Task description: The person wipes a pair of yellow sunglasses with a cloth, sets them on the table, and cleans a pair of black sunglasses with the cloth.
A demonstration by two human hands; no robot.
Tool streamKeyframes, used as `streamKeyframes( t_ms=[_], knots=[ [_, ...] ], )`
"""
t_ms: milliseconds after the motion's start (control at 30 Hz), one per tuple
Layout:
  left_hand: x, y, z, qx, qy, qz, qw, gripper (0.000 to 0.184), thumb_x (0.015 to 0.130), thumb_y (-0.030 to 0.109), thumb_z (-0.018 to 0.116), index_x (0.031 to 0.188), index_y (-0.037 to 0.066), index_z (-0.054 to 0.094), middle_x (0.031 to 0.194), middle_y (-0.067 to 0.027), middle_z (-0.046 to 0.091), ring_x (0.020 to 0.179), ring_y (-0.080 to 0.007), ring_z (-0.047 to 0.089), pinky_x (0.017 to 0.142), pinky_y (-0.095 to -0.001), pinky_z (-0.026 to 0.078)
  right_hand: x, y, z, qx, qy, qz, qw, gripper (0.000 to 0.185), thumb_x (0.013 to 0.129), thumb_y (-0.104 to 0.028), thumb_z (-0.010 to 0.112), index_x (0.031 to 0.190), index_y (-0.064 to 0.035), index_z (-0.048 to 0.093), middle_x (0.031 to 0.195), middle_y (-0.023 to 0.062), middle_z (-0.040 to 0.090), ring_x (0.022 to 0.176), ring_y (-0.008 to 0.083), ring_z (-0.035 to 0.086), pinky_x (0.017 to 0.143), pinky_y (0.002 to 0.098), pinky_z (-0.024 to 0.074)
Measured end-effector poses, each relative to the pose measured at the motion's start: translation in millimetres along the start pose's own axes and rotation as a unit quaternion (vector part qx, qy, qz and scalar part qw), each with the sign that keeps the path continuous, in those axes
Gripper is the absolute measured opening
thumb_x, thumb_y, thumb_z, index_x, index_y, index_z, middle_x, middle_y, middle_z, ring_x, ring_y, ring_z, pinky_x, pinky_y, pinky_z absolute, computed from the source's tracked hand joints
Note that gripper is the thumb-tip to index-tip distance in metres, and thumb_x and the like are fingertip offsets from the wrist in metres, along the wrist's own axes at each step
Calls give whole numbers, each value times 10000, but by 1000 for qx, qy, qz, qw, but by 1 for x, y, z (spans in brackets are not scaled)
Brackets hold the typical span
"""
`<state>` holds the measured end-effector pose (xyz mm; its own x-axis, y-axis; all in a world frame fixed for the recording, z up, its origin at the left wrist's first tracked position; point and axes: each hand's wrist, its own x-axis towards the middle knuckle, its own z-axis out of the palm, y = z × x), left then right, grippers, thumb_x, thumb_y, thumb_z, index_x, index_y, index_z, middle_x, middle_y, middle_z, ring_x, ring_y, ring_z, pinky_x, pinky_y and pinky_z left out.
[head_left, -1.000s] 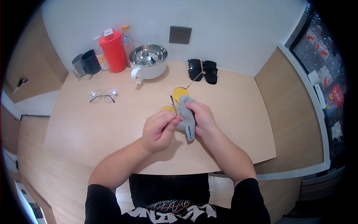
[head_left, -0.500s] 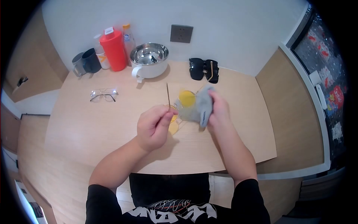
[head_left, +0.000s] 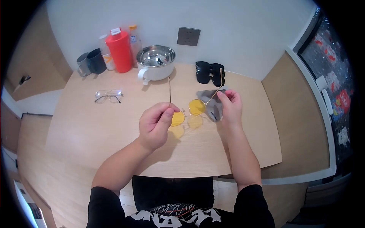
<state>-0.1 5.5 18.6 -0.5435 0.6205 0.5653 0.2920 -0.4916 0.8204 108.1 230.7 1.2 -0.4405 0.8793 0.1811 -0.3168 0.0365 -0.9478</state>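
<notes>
Black short-sleeved T-shirt (head_left: pixel 125 220); white blocky lettering (head_left: pixel 207 215) across front; thin white curved-line graphic (head_left: pixel 175 208) above, reddish streak; plain black sleeves (head_left: pixel 104 205).

Pale wall (head_left: pixel 235 38) bears a dark socket plate (head_left: pixel 188 36). Light wood-grain table (head_left: pixel 87 140) stands against it. Wood-toned panel (head_left: pixel 298 114) stands at right.

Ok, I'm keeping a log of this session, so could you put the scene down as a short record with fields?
Left hand: holds one arm of the yellow glasses
Right hand: pinches the other arm
Yellow glasses: held above the table, both arms unfolded
Grey cloth: beside the right hand, partly behind the glasses; whether the hand touches it is unclear
Clear glasses: on the table, left side
Dark sunglasses: near the wall, right of the white bowl
Red bottle: upright, left of the bowl
</notes>
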Motion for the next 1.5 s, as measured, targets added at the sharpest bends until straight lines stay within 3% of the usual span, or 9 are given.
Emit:
streamKeyframes(
  t_ms=[200, 400, 600, 867, 967, 1200, 1500],
  knots=[
    [1, 0, -1, -22, 22, -9, 999, 187, 1013, 102, 496, 1001, -32, 627, 700, 31, 500, 603, -38, 416, 553, -195, 345, -7, -5, -3, 56, -90, 101, 989, 101, 884, -141, 693, 868, -94, 604, 806, -43, 593, 762, 47, 496, 669, 215, 405],
    [1, 1, -1, -25, 25, -15, 999, 220, 1029, 124, 464, 1011, -42, 608, 672, 20, 488, 577, -54, 418, 533, -213, 331, -9, 2, 0, 28, -146, 131, 980, 109, 891, -157, 699, 853, -112, 607, 792, -61, 593, 703, 25, 491, 616, 196, 363],
    [1, 1, 1, -55, 37, -16, 998, 213, 1026, 134, 487, 1026, -40, 610, 689, 23, 493, 587, -46, 413, 540, -206, 336, -19, 2, 6, -2, -177, 102, 979, 146, 885, -142, 728, 864, -92, 593, 806, -48, 595, 709, 21, 506, 622, 181, 395],
    [1, 0, 1, -58, 53, 1, 997, 208, 1020, 138, 509, 1026, -33, 627, 716, 38, 510, 615, -25, 420, 559, -189, 357, -21, -3, 7, 1, -174, 117, 978, 172, 879, -155, 740, 859, -88, 583, 799, -46, 584, 707, 20, 498, 609, 181, 394],
    [0, -3, -1, -2, 50, 36, 998, 216, 1035, 140, 467, 1087, -39, 575, 694, 1, 480, 587, -72, 395, 548, -235, 326, -22, -6, 7, -7, -171, 125, 977, 204, 872, -174, 752, 830, -96, 568, 774, -55, 563, 687, 16, 472, 592, 186, 372],
    [-4, -9, 5, -4, 90, 107, 990, 135, 1014, 82, 492, 1117, -3, 509, 822, -39, 536, 678, -94, 453, 619, -241, 393, -21, -1, 7, -52, -183, 127, 974, 198, 931, -196, 687, 799, -120, 561, 730, -92, 507, 641, -4, 373, 569, 181, 299],
    [4, -5, 1, 97, 45, 131, 986, 118, 957, -40, 515, 1067, -18, 552, 944, -69, 549, 818, -128, 520, 723, -248, 436, -24, -6, 9, -51, -151, 114, 981, 244, 928, -287, 695, 809, -98, 600, 708, -80, 517, 645, 12, 408, 551, 203, 323]
  ],
)
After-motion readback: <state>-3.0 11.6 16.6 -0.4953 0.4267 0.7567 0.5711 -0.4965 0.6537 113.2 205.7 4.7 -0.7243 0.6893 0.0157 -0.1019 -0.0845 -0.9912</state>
